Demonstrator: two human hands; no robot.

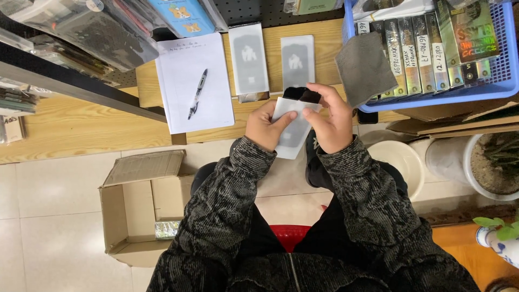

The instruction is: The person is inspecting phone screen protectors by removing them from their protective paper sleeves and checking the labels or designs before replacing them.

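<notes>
– What is held over the lap?
– A thin white packet is pinched at its sides by the left hand and the right hand. A dark glass sheet is gripped at its top edge.
– How should it be handled?
– It looks light, stiff and easily cracked, so only the edges should be held.
– What is seen farther off?
– Two more packets on the wooden desk.

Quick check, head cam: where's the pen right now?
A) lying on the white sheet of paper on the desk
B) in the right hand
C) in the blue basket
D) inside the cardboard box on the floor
A: the pen lies on the white sheet of paper, away from both hands, which hold a white sleeve.
</notes>
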